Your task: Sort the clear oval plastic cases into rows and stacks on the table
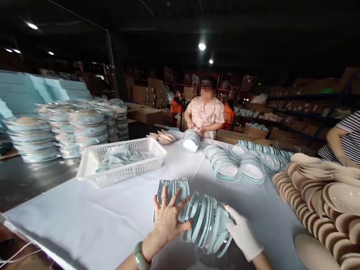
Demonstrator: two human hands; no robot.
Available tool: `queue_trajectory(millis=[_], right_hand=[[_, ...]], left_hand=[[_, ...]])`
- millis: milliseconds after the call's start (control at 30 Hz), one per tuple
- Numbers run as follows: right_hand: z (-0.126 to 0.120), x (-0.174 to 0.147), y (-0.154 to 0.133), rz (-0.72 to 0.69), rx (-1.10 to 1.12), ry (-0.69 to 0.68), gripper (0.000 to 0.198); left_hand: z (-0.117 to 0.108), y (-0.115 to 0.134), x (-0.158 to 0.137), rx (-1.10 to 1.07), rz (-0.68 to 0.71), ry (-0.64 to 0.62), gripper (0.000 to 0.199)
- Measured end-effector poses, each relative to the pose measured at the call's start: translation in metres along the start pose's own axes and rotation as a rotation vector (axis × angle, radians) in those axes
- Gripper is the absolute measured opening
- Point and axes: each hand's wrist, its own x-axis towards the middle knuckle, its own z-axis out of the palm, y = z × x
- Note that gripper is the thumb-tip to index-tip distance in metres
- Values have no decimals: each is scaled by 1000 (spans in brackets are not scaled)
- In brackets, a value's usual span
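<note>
Two short rows of clear plastic shells with teal rims stand on edge in front of me on the white-covered table. My left hand [168,219], bare with a pale green bangle on the wrist, lies with fingers spread across the back row of shells [172,185]. Its thumb reaches toward the nearer row of shells [204,222]. My right hand [242,231], in a white glove, is closed at the right end of that nearer row. Its fingertips are partly hidden behind the rims.
A white plastic basket [121,161] holds small teal packets. Beige oval dishes [320,254] are piled at right; more teal-rimmed shells [227,168] lie beyond my hands. Wrapped stacks [88,130] stand at left. A person [205,112] works opposite; another in stripes [359,136] stands at right.
</note>
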Motion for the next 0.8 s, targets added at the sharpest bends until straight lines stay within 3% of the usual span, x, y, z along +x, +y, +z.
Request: queue_trajectory(millis=[133,333,500,633,800], right_hand=[[-3,9,11,7,40,11,73],[-10,7,13,-1,15,22,70],[-9,6,0,57,77,-12,60],[-23,10,6,41,194,29,53],[-54,8,23,166,333,233,59]], left_hand=[[-2,11,4,-38,-34,55,61],[3,20,-2,-8,-51,117,24],[10,17,-7,31,-21,137,25],[8,8,-7,63,-58,195,30],[9,-3,1,48,-82,274,28]])
